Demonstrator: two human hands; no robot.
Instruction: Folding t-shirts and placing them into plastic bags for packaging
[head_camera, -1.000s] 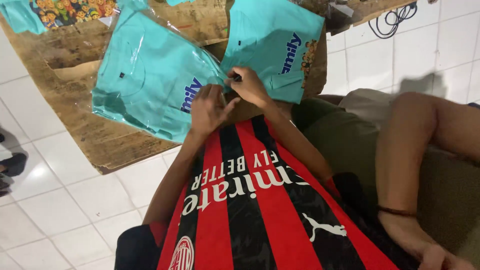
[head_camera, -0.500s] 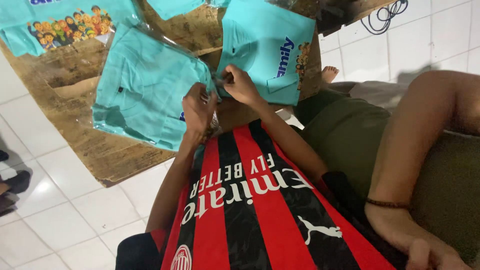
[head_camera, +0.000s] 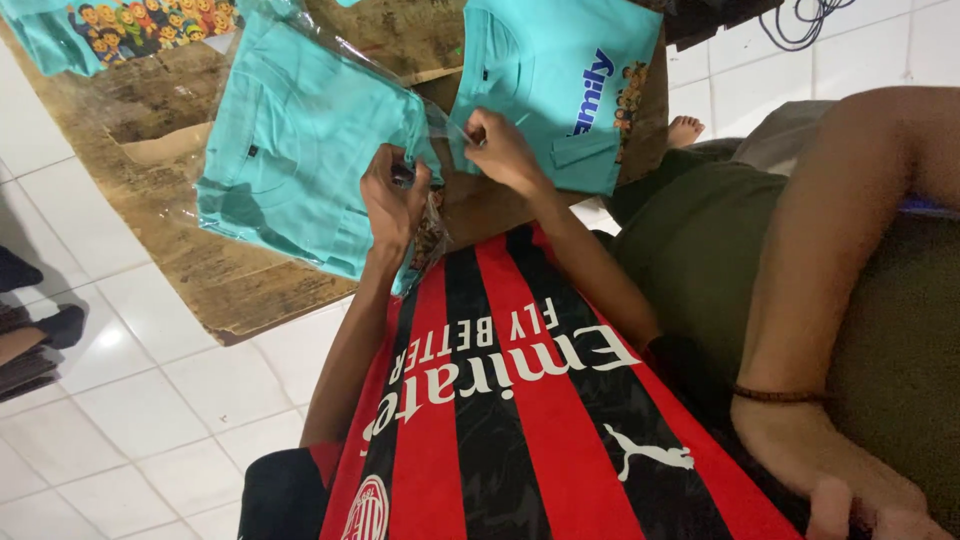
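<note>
Two hands at work on one bagged teal shirt (head_camera: 300, 150), which lies flat on a sheet of brown cardboard (head_camera: 180, 270) spread over the white tile floor (head_camera: 130, 420). Left hand (head_camera: 392, 200) is closed on the near edge of the clear plastic bag (head_camera: 340, 50) around that shirt, fingers curled over it. Right hand (head_camera: 500, 150) pinches the bag's flap just beside, thumb and fingertips together. Hands sit near each other, not touching. Second folded teal shirt (head_camera: 560, 80) with a printed front lies just right of the right hand, on the same cardboard. Third teal shirt with cartoon print (head_camera: 130, 25) at top-left edge. Another person's leg (head_camera: 830, 270) at right.
</note>
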